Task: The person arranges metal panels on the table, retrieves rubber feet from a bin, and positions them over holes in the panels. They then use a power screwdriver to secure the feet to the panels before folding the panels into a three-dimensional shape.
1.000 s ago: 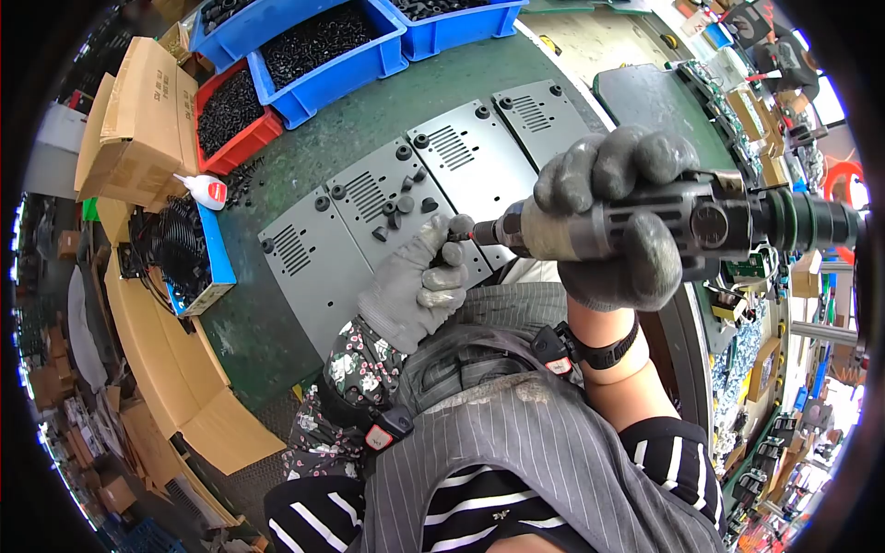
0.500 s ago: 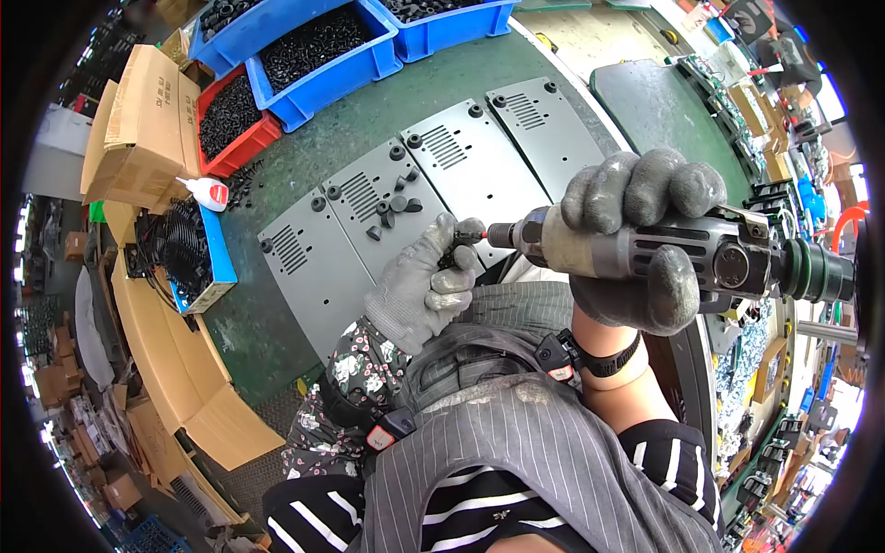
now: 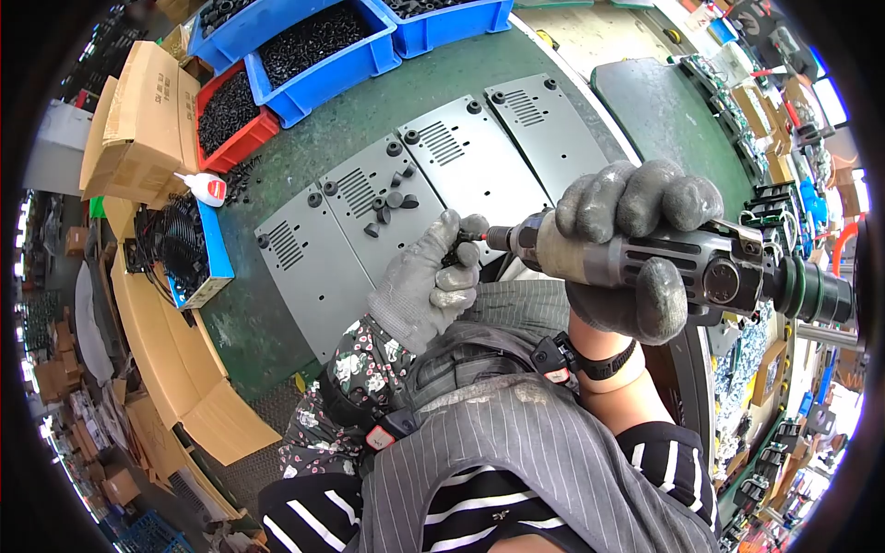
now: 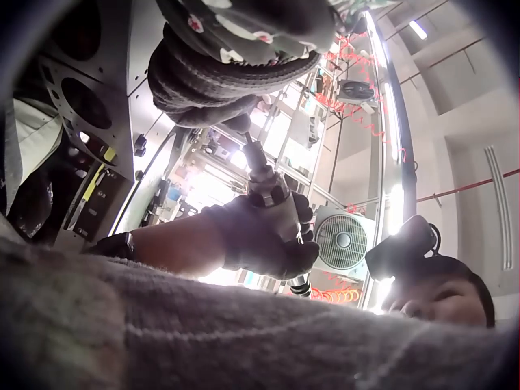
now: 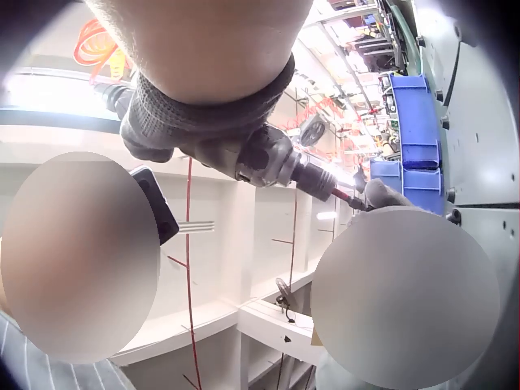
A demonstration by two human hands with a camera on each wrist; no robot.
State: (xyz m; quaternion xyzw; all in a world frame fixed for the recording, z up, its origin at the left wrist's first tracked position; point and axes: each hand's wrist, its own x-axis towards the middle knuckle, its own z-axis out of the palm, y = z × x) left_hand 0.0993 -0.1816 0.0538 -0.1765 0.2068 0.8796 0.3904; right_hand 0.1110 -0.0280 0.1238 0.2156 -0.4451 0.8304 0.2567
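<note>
In the head view my gloved right hand (image 3: 636, 198) grips a power screwdriver (image 3: 682, 263), which lies almost level with its nose toward the left hand. The red bit (image 5: 343, 195) shows at the nose in the right wrist view. My gloved left hand (image 3: 419, 290) pinches a small dark piece (image 3: 467, 237) between thumb and fingers, right at the bit's end; I cannot tell exactly what the piece is. Below the hands lie several grey slotted metal panels (image 3: 489, 180) side by side, with round black feet (image 3: 412, 136) along their far edges. Loose black feet (image 3: 395, 199) sit on one panel.
Blue bins (image 3: 327, 74) and a red bin (image 3: 205, 158) of small black parts stand at the back left. A white bottle (image 3: 205, 189), a cardboard box (image 3: 147, 129) and a blue-edged box of dark parts (image 3: 219, 267) are at the left. Circuit boards (image 3: 728, 120) line the right.
The screwdriver and my right hand have shifted slightly down, the tool's rear end dropping most. My left hand has moved a little right, still pinching the dark piece near the bit.
</note>
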